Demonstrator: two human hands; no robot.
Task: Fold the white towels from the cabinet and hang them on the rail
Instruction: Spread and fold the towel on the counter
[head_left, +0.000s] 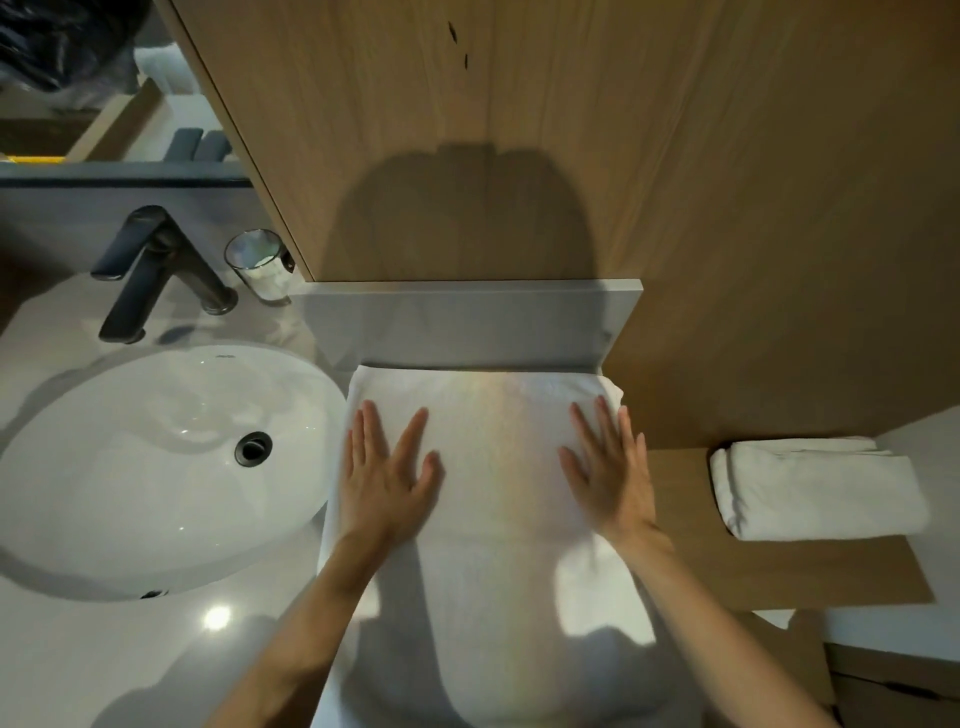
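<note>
A white towel (496, 499) lies spread on the bench (104, 670), running from the middle of the view down to 6 o'clock, where the person's shadow falls across it. Its far edge is a soft rolled fold lying along the foot of a grey upstand (467, 322) at the back of the bench.

Both hands rest palm down on the towel. The left hand (387, 478) is at 7 o'clock, near the towel's left edge, its fingers (371, 431) straight and slightly spread, the thumb out toward the middle. The right hand (610, 467) is at 5 o'clock, near the towel's right edge, fingers straight and close to one another, pointing toward 12 o'clock. Neither hand grips the cloth; the fingers lie flat on it. Both forearms are bare and come in from the bottom edge.

At 4 o'clock a folded towel (815, 488), also white, sits on a wooden shelf (779, 577), apart from the spread one.

At 8 to 9 o'clock an oval white basin (130, 467) is set in the bench just beside the towel's left edge, with a dark drain (253, 448) in it. A dark tap (150, 270) stands behind it at 10 o'clock, and a clear glass (260, 265) stands just to the tap's right. A pale wooden panel (519, 104) fills the view from 12 to 2 o'clock and carries the shadow of the person's head.
</note>
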